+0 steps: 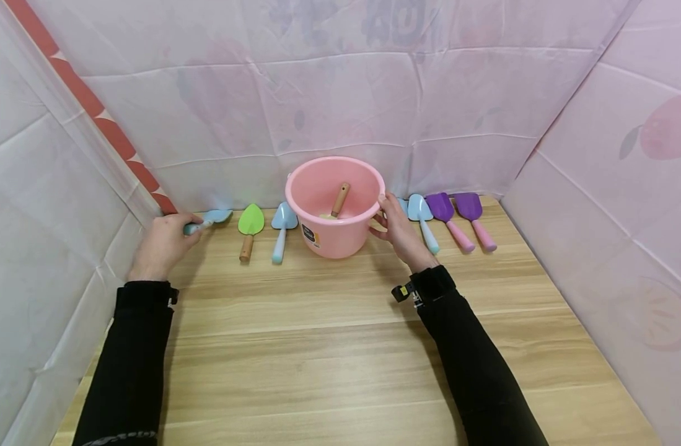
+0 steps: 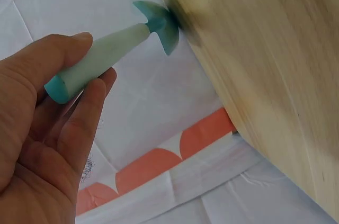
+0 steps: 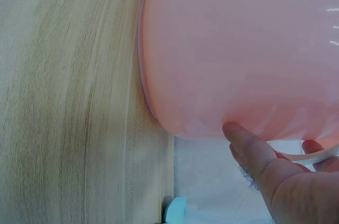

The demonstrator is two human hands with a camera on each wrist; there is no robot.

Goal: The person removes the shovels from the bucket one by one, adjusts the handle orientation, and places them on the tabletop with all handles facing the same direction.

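- Head view: the left hand grips the handle of a teal trowel, fingers curled round it, well to the left of the pink bucket; the trowel's blade points toward the bucket, close to the back edge of the wooden table.
- The right hand rests against the bucket's right side, fingers up at the rim and thumb on the wall; how firmly it holds is not clear from here.
- The bucket stands upright at the back of the table, with a wooden handle leaning inside it.
- Between the teal trowel and the bucket lie a green trowel and a light blue trowel. Just right of the bucket, behind the right hand, lies a light blue shovel, then two purple shovels with pink handles, farther right.
- Left wrist view: the thumb and fingers pinch the pale handle of the teal trowel, whose blade touches the table edge.
- Right wrist view: the thumb presses on the wall of the pink bucket, and fingers hook over its rim, so the hand holds the bucket, which sits on the table.
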